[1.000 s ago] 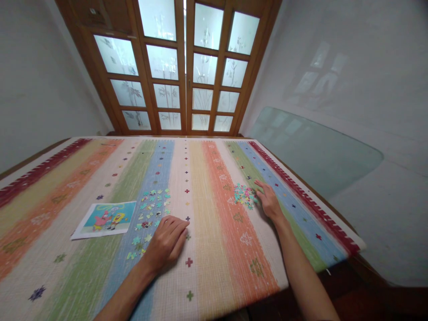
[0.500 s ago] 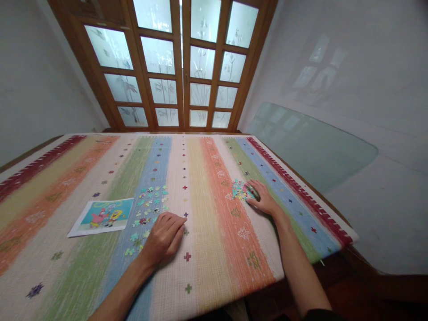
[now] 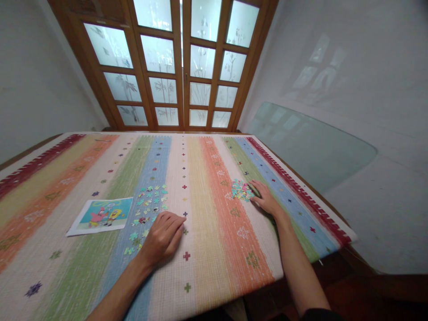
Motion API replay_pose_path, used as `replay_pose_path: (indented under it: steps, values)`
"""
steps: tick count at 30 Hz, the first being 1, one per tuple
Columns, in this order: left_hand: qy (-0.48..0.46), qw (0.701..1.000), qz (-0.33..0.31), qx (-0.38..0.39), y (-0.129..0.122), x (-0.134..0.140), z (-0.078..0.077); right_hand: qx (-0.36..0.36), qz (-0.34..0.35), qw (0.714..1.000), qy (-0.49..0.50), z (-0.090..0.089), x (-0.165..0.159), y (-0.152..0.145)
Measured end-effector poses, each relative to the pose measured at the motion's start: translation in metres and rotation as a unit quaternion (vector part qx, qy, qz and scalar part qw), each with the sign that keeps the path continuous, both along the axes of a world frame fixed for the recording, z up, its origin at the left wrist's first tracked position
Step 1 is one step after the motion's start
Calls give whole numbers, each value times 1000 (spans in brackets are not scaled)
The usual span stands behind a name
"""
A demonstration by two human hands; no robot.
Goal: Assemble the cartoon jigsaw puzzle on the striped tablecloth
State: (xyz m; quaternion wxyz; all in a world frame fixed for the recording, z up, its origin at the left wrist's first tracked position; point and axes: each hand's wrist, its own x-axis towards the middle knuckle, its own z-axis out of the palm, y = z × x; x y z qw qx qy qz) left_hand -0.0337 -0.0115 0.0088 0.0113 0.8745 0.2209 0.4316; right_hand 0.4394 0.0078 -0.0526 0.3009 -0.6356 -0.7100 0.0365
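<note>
On the striped tablecloth, a heap of small jigsaw puzzle pieces (image 3: pixel 241 190) in teal, yellow and pink lies right of the middle. My right hand (image 3: pixel 265 196) is at the heap's right edge, its fingers apart and bent around that side, with no piece visible between them. My left hand (image 3: pixel 165 234) rests palm down on the cloth, fingers together and loosely curled, and nothing shows in it. Beyond and to its left, several loose jigsaw pieces (image 3: pixel 155 196) lie spread over the blue stripe. My left hand and wrist hide part of that area.
A printed cartoon picture (image 3: pixel 106 214) lies flat, left of the spread pieces. The tablecloth (image 3: pixel 207 249) covers the whole table. Wooden doors with frosted panes (image 3: pixel 182 76) stand behind the far edge. A glass panel (image 3: pixel 310 147) leans at the right wall.
My right hand has drawn back slightly from the heap, the thumb shifting right and uncovering more pieces. My left hand stays where it was.
</note>
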Motion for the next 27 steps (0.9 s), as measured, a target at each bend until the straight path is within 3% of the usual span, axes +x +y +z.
replay_pose_path:
  steps: [9, 17, 23, 27]
  values:
    - [-14, 999, 22, 31, 6, -10, 6, 23, -10, 1000, 19, 6, -6, 0]
    - [-60, 985, 165, -1, 16, -63, 13, 66, -16, 997, 46, 25, -20, 0]
    - [-24, 960, 270, -72, 17, -110, 8, 92, 49, 994, 44, 47, -55, 2]
    - [-12, 948, 299, -107, 20, -127, 10, 90, 118, 989, 22, 61, -90, 2]
